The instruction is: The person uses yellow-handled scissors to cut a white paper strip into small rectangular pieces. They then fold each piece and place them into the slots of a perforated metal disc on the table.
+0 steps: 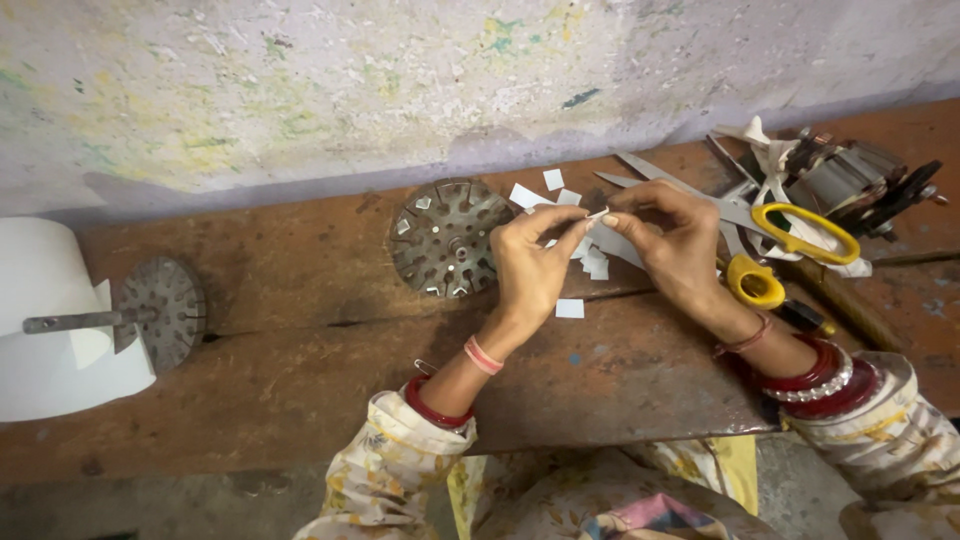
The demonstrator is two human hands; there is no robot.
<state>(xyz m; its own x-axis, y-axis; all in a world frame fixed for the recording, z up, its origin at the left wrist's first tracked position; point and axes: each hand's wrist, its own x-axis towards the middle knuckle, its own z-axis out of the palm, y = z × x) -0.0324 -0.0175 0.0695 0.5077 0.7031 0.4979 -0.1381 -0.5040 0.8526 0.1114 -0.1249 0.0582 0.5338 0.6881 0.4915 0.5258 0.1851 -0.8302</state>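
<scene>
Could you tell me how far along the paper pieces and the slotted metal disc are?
Done: white paper pieces lie cut beside the scissors. In hand: left hand and right hand pinch one small strip. Left: the slotted disc shows mostly bare slots.

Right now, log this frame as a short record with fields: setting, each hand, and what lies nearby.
setting: worn wooden bench against a stained wall
left hand: pinching one end of a small white paper strip
right hand: pinching the other end of the strip
near hands: round slotted metal disc; cut white paper pieces
right side: yellow-handled scissors; pile of metal parts
left side: second slotted disc on a shaft; white paper roll
</scene>
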